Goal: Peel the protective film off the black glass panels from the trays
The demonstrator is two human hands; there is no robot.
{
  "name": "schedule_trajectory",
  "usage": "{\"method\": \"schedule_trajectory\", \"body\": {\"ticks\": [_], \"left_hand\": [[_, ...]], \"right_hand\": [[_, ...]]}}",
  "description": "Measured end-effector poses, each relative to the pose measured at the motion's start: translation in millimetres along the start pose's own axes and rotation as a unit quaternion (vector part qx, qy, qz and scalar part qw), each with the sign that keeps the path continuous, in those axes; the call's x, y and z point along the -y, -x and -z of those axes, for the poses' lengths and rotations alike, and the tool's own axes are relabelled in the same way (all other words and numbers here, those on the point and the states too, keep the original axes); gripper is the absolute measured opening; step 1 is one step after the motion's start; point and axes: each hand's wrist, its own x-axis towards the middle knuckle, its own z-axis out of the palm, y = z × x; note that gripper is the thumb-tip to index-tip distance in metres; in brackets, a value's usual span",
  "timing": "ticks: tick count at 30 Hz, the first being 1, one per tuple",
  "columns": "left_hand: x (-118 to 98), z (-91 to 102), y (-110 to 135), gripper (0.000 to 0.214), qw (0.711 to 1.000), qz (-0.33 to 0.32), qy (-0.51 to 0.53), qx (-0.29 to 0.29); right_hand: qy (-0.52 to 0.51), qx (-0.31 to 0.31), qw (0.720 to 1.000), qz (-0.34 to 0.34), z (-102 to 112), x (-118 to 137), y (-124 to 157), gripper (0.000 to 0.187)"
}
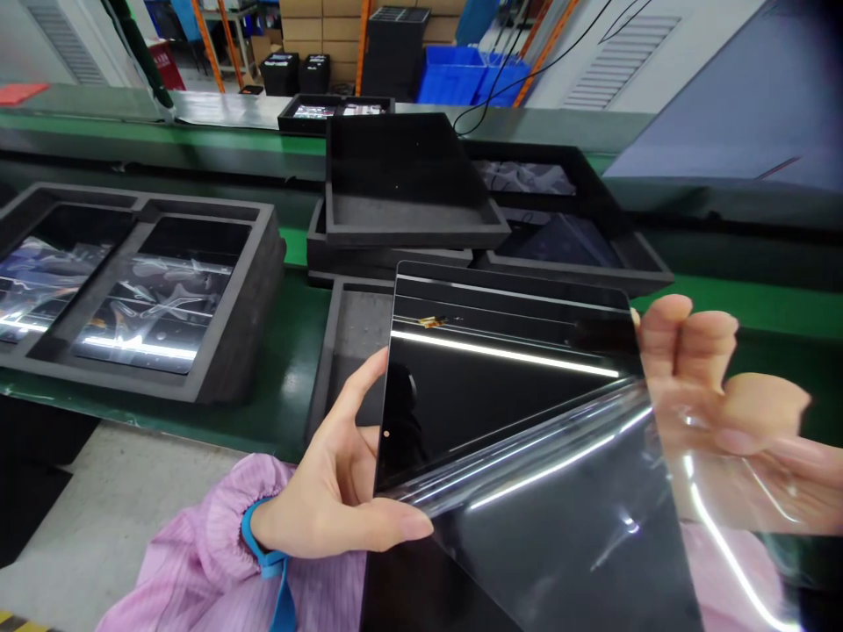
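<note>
Gripping the black glass panel (491, 399) at lower centre of the frame, the left hand (322, 496) steadies it; the right hand (738, 417) seems pinching clear film (566, 509). Film handling appears underway; next move calls for even tension.

- Green bench (296, 351): a wide tray (241, 351) at left, stacked trays (421, 240) mid-bench, a deep tray (583, 272) to their right, a partly hidden tray (359, 320) in front.
- Back ledge (230, 110): a small tray (303, 127), a red item (23, 94).
- Pale floor (151, 483): striped marking (23, 623).
</note>
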Motion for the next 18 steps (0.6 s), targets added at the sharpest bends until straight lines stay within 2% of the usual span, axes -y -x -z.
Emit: {"method": "schedule_trajectory", "body": {"ticks": [3, 6, 9, 10, 12, 14, 16, 18], "left_hand": [[0.6, 1.2, -1.1, 0.102, 1.0, 0.002, -0.005, -0.012], [5.3, 8.2, -3.1, 0.093, 1.0, -0.015, -0.014, -0.012], [11.4, 18.8, -6.1, 0.079, 0.998, -0.048, -0.025, -0.014], [13.1, 22.3, -6.8, 0.076, 0.997, -0.06, -0.032, -0.031], [15.2, 28.3, -7.5, 0.072, 0.992, -0.08, -0.051, -0.084], [15.5, 33.2, -7.3, 0.071, 0.983, -0.091, -0.078, -0.136], [14.7, 37.2, -7.1, 0.074, 0.978, -0.091, -0.104, -0.155], [13.8, 39.5, -8.1, 0.077, 0.976, -0.088, -0.118, -0.159]], "right_hand": [[-0.015, 0.004, 1.0, 0.007, -1.4, -3.0, -1.1, 0.034], [-0.024, -0.012, 0.999, 0.026, -5.0, -7.6, -2.7, 0.03], [-0.048, -0.013, 0.997, 0.067, -9.3, -14.4, -1.9, 0.016], [-0.055, -0.005, 0.995, 0.084, -10.2, -16.4, -1.2, 0.015], [-0.066, 0.017, 0.991, 0.116, -9.8, -19.2, 0.5, 0.027], [-0.061, 0.021, 0.991, 0.119, -5.1, -20.0, 2.2, 0.035], [-0.008, 0.016, 0.997, 0.077, 2.9, -19.4, 3.9, 0.027], [0.08, 0.082, 0.993, -0.024, 10.5, -18.5, 6.0, 0.019]]}}
